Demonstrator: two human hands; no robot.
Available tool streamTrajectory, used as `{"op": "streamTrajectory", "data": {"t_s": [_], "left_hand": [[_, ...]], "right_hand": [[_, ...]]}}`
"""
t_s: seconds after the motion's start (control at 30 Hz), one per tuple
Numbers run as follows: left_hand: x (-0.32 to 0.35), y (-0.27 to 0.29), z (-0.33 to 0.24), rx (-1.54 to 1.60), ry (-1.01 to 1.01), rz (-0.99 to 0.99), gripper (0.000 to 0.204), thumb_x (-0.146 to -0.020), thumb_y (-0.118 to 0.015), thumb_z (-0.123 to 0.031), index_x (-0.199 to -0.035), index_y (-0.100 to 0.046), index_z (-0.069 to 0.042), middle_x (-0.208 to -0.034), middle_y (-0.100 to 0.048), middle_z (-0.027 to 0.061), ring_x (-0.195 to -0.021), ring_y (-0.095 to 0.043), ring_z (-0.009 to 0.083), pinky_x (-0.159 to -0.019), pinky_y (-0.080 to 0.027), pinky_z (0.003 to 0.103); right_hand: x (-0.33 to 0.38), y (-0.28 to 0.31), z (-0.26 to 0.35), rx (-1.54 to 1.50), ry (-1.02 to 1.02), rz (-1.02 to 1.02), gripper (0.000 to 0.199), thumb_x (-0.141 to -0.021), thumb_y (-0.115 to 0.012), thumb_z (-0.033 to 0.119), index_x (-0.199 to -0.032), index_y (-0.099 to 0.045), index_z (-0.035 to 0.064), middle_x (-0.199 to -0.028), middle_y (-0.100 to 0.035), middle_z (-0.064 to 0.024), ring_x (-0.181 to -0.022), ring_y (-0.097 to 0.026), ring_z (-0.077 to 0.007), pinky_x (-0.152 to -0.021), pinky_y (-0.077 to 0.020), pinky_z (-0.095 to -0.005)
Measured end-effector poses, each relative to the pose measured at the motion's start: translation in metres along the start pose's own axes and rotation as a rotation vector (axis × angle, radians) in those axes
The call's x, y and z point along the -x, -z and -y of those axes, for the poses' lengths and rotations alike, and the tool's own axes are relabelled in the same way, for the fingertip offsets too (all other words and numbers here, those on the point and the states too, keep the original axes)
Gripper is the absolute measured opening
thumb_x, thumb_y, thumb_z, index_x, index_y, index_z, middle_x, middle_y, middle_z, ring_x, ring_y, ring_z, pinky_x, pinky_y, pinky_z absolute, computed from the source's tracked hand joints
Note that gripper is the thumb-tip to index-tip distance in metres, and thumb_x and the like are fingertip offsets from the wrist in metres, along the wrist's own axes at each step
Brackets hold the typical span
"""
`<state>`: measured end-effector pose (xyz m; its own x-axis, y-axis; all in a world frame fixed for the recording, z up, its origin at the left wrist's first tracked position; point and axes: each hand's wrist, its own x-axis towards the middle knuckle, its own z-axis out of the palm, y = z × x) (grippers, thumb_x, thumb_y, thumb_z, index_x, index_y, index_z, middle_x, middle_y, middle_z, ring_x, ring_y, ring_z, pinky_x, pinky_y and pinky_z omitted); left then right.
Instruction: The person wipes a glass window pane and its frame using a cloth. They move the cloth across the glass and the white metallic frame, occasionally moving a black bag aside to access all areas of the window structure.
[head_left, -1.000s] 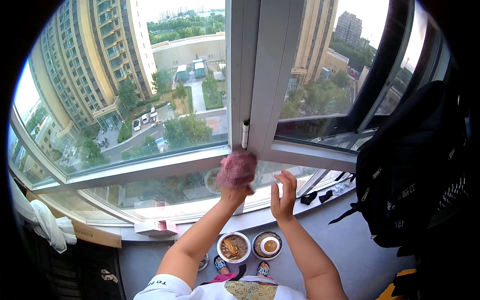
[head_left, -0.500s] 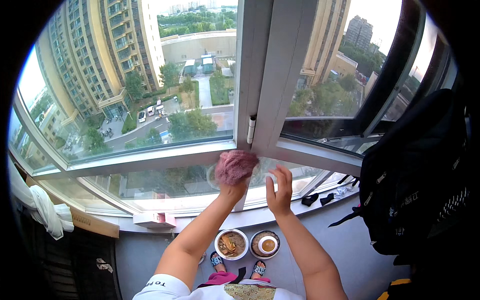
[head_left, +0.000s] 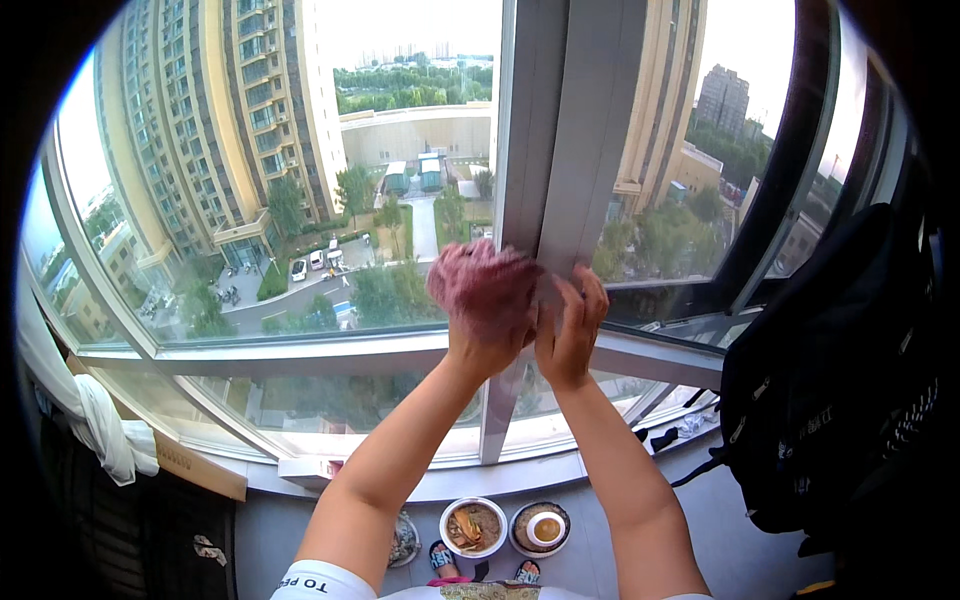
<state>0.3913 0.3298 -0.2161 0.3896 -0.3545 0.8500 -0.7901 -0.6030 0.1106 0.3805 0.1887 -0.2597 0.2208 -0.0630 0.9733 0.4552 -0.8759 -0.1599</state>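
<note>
Pinkish-purple cloth (head_left: 485,285), bunched into a wad, is pressed against the lower part of the grey vertical window frame (head_left: 560,130), just above the horizontal sill rail (head_left: 300,350). The left hand (head_left: 490,335) is closed around the wad from below and behind, fingers buried in the fabric, so the cloth sits between palm and frame; bunching it this way gives a thick pad that can bear on the metal. The right hand (head_left: 570,325) is raised just beside it, fingers loosely spread and curled, fingertips touching the frame and the edge of the cloth; it grips nothing that can be seen and appears to steady the person against the upright. Both forearms rise steeply from the lower edge, consistent with a reach upward to the frame.

Below, on the floor by the wall, stand two round bowls: one with mixed food (head_left: 472,526), one with a smaller pale dish inside (head_left: 541,528), side by side and well apart from the hands. A pale garment (head_left: 100,420) hangs at far left. A black bag (head_left: 840,380) hangs at right, near the open sash.
</note>
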Motion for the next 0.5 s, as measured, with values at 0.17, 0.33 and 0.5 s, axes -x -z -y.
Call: {"op": "streamTrajectory", "data": {"t_s": [0.17, 0.33, 0.5], "left_hand": [[0.024, -0.054, 0.038, 0.206, -0.021, -0.201, 0.044, -0.068, -0.062, -0.011, -0.112, -0.067, -0.014, -0.11, -0.06, 0.011, -0.107, -0.049, 0.0341, -0.091, -0.032, 0.051], [0.006, -0.02, 0.033, 0.012, -0.05, 0.014, 0.045, -0.07, -0.061, -0.013, -0.115, -0.064, -0.012, -0.108, -0.059, 0.0117, -0.101, -0.053, 0.0341, -0.088, -0.037, 0.048], [-0.072, -0.006, 0.039, 0.057, 0.085, -0.041, 0.037, -0.076, -0.06, -0.012, -0.113, -0.064, -0.013, -0.118, -0.06, 0.0143, -0.108, -0.054, 0.0385, -0.092, -0.043, 0.045]], "right_hand": [[-0.066, -0.013, 0.004, -0.014, 0.113, -0.05, 0.033, -0.091, -0.052, 0.009, -0.124, -0.053, 0.004, -0.136, -0.044, -0.0223, -0.128, -0.039, -0.0437, -0.109, -0.0266, -0.0534], [-0.103, -0.014, -0.009, 0.116, 0.199, 0.063, 0.044, -0.094, -0.049, 0.011, -0.137, -0.047, 0.0047, -0.15, -0.036, -0.0159, -0.141, -0.028, -0.0369, -0.116, -0.0125, -0.0528], [-0.111, -0.028, -0.027, 0.34, 0.243, 0.111, 0.049, -0.095, -0.047, 0.016, -0.143, -0.041, 0.0029, -0.155, -0.031, -0.0124, -0.146, -0.022, -0.0309, -0.117, -0.0043, -0.0513]]}}
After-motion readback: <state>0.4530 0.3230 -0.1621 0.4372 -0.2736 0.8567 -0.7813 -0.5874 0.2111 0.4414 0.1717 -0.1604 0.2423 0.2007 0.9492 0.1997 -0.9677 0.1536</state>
